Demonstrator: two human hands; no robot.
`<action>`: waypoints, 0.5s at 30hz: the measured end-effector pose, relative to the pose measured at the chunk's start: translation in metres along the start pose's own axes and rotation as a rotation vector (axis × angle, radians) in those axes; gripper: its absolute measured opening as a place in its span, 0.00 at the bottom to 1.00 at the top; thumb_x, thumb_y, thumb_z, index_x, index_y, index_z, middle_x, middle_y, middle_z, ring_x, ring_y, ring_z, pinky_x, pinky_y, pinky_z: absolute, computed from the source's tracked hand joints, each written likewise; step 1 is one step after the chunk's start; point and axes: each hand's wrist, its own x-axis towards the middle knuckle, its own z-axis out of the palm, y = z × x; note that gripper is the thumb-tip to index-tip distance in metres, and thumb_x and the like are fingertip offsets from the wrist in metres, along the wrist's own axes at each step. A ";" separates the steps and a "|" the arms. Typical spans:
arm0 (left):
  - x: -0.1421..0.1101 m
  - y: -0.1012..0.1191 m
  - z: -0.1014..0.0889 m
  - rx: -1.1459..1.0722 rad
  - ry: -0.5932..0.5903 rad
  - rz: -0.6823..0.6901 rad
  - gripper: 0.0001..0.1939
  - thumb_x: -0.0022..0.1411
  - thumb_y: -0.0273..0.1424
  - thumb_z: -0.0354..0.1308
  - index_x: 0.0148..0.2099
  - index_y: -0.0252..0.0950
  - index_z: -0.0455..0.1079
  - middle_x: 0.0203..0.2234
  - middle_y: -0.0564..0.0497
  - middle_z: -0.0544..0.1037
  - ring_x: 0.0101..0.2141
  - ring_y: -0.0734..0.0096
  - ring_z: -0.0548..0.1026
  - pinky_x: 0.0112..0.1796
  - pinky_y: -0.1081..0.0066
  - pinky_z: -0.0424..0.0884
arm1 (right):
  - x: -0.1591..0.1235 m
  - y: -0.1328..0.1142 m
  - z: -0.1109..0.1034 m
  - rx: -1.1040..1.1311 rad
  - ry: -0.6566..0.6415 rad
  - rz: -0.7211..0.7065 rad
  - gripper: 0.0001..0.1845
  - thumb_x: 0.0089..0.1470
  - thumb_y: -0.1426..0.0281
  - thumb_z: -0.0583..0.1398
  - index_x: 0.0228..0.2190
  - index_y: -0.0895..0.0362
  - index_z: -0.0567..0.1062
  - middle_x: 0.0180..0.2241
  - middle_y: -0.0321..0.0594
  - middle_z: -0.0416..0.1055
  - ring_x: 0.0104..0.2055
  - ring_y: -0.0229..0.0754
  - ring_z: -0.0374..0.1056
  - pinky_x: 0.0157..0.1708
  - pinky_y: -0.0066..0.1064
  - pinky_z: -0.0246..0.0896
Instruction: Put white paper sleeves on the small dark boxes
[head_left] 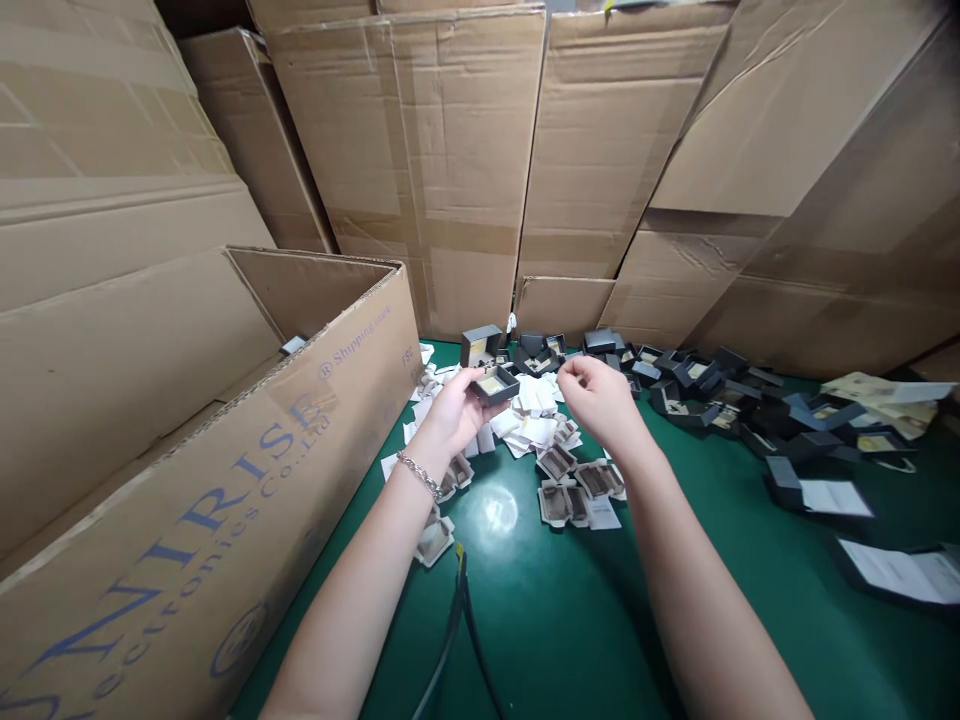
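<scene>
My left hand (pixel 459 412) grips a small black hinged gift box (pixel 496 386) with its lid (pixel 481 346) standing up. A pale insert shows inside the box. To the right of it, my right hand (pixel 594 392) hovers above the table with thumb and fingers pinched together. Whatever may be between those fingertips is hidden. White paper slips (pixel 531 428) lie in a pile below and between the hands. Several grey-brown moulded trays (pixel 556 500) rest nearer to me.
A large cardboard carton (pixel 337 400) stands open along the left. Many black boxes (pixel 697 375) are heaped at the right on the green table (pixel 570 620). Cardboard panels (pixel 450 150) wall off the back. Two dark thin strips (pixel 459 610) meet at a yellow tip in front.
</scene>
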 end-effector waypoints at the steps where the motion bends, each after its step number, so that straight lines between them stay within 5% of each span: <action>1: 0.000 0.002 -0.002 -0.012 -0.011 -0.025 0.09 0.60 0.25 0.49 0.44 0.28 0.64 0.34 0.44 0.74 0.32 0.69 0.74 0.31 0.70 0.73 | 0.004 0.009 0.002 -0.146 -0.094 0.047 0.10 0.52 0.69 0.51 0.23 0.59 0.68 0.29 0.42 0.69 0.32 0.40 0.62 0.30 0.29 0.52; 5: -0.002 0.005 -0.006 -0.027 -0.048 -0.070 0.12 0.57 0.23 0.49 0.44 0.25 0.65 0.36 0.40 0.75 0.35 0.65 0.76 0.37 0.66 0.75 | 0.014 0.039 0.017 -0.319 -0.508 0.195 0.11 0.48 0.64 0.58 0.25 0.60 0.74 0.32 0.46 0.72 0.35 0.44 0.65 0.30 0.30 0.52; 9: -0.004 0.005 -0.006 -0.043 -0.083 -0.077 0.15 0.54 0.21 0.48 0.45 0.25 0.64 0.38 0.39 0.75 0.38 0.63 0.76 0.41 0.63 0.74 | 0.018 0.054 0.032 -0.248 -0.520 0.228 0.13 0.43 0.64 0.63 0.31 0.59 0.75 0.33 0.43 0.72 0.34 0.42 0.65 0.29 0.28 0.53; 15: -0.002 0.005 -0.005 -0.020 -0.047 -0.090 0.14 0.57 0.25 0.48 0.46 0.26 0.64 0.37 0.40 0.75 0.33 0.65 0.76 0.32 0.69 0.74 | 0.019 0.055 0.033 -0.155 -0.523 0.213 0.06 0.40 0.69 0.62 0.22 0.60 0.71 0.24 0.37 0.68 0.28 0.37 0.62 0.27 0.26 0.52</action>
